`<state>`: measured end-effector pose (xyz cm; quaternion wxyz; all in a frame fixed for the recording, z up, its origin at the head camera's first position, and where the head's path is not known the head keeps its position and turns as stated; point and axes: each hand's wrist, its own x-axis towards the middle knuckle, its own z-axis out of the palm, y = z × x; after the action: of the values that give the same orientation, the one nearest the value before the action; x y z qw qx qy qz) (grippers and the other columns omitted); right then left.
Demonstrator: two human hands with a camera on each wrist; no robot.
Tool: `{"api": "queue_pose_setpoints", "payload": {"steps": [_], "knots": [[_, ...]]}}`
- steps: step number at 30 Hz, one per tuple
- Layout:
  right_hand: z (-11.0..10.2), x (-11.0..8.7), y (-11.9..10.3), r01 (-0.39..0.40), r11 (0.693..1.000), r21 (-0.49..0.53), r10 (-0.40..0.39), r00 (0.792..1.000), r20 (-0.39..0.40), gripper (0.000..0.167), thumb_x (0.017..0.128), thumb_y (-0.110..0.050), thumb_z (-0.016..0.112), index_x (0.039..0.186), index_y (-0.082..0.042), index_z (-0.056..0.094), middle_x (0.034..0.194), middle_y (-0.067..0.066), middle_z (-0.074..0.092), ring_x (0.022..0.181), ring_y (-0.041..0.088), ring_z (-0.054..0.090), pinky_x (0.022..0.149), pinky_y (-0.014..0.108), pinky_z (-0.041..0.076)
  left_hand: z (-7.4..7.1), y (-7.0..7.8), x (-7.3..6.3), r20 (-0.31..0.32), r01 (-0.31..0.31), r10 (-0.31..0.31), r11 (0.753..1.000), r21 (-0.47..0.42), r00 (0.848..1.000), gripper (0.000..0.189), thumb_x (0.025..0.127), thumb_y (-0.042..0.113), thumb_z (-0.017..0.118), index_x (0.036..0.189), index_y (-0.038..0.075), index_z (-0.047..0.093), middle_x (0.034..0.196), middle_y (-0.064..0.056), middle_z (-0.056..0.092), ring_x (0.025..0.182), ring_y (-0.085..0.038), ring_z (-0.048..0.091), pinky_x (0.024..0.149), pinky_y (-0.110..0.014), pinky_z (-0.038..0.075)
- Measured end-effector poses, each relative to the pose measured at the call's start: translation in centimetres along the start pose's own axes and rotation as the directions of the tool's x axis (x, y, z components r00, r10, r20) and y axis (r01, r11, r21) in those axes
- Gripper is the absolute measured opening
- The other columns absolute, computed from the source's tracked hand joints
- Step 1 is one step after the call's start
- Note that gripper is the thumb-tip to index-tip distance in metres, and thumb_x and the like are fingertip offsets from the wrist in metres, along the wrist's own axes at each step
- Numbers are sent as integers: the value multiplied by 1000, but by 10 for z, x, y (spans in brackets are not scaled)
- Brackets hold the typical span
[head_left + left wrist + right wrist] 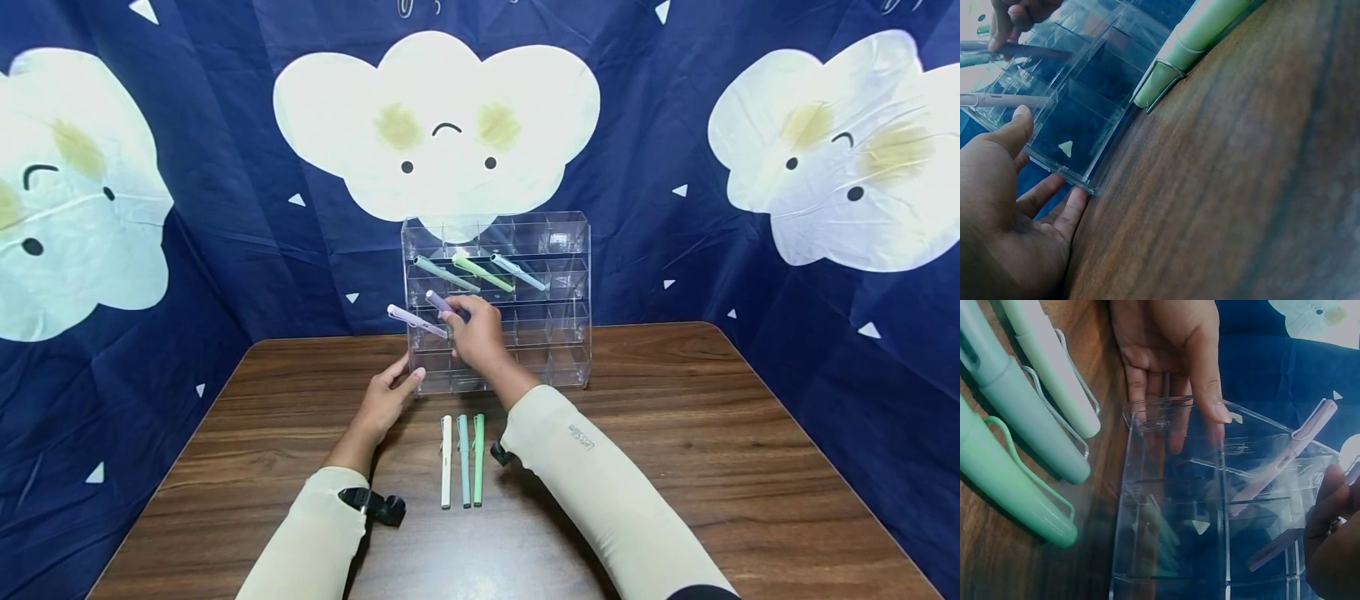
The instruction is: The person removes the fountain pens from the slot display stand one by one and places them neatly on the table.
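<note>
A clear plastic rack point(567, 333) with rows of compartments stands near the table's back edge. At its lower left corner my left hand point(384, 407) grips the side, thumb in front and fingers behind in the right wrist view. My right hand point(477, 333) pinches a purple pen point(437, 300) slanted into the third row from the top; the fingers hide part of it. Just left of it, a pale lilac pen point(416, 320) leans in the leftmost compartment of that row. A grey-green pen point(446, 273), a light green pen point(482, 272) and a pale blue pen point(517, 272) lean in the row above.
On the wooden table point(675, 433), in front of the rack, a white pen point(446, 462), a teal pen point(464, 462) and a green pen point(478, 461) lie side by side between the forearms. A blue curtain point(645, 242) with cloud prints hangs close behind the rack.
</note>
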<state>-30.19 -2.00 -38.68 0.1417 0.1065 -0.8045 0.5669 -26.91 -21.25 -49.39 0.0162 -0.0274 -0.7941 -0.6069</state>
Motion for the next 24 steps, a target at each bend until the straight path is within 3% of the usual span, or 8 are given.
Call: {"api": "queue_pose_setpoints", "payload": {"steps": [7,10,14,17,20,24], "knots": [[-4,0,-11,95,995,33,-93,994,-51,20,105,-4,71,123,-3,78,126,17,74,41,7,55,43,31,56,0,-2,2,-6,3,-3,1000,-24,1000,65,110,31,69,168,18,43,170,-15,47,149,-33,54,107,-20,50],[-7,0,-17,140,990,20,-138,989,-58,20,104,-5,73,123,-4,79,128,15,76,43,14,60,44,30,57,0,-2,2,-6,5,-6,1000,-20,1000,65,110,31,69,168,18,43,171,-15,47,151,-33,54,112,-26,50],[-13,0,-26,199,979,-30,-201,978,-55,20,103,-8,76,122,-6,81,124,13,79,60,20,70,53,23,56,0,-1,2,-7,14,-14,1000,-8,1000,65,110,33,69,168,18,43,170,-16,47,151,-35,54,116,-35,50],[-18,-1,-32,237,969,-65,-241,968,-66,20,101,-10,78,121,-5,82,123,12,81,71,16,66,63,18,52,0,0,1,-1,20,-20,1000,-8,1000,66,110,34,69,168,19,43,171,-17,46,149,-36,55,112,-30,53],[-23,-2,-36,273,958,-88,-279,957,-77,22,100,-12,79,121,-6,82,121,12,82,72,12,59,67,18,48,0,1,0,3,20,-20,1000,-19,1000,66,110,34,68,169,19,42,171,-17,45,148,-36,56,106,-23,53],[-31,-5,-38,302,950,-82,-308,949,-71,24,100,-14,80,123,-7,82,121,12,82,72,18,63,68,23,51,-1,0,0,4,17,-17,999,-31,1000,66,110,33,69,169,20,42,171,-16,45,148,-36,56,107,-25,53]]}}
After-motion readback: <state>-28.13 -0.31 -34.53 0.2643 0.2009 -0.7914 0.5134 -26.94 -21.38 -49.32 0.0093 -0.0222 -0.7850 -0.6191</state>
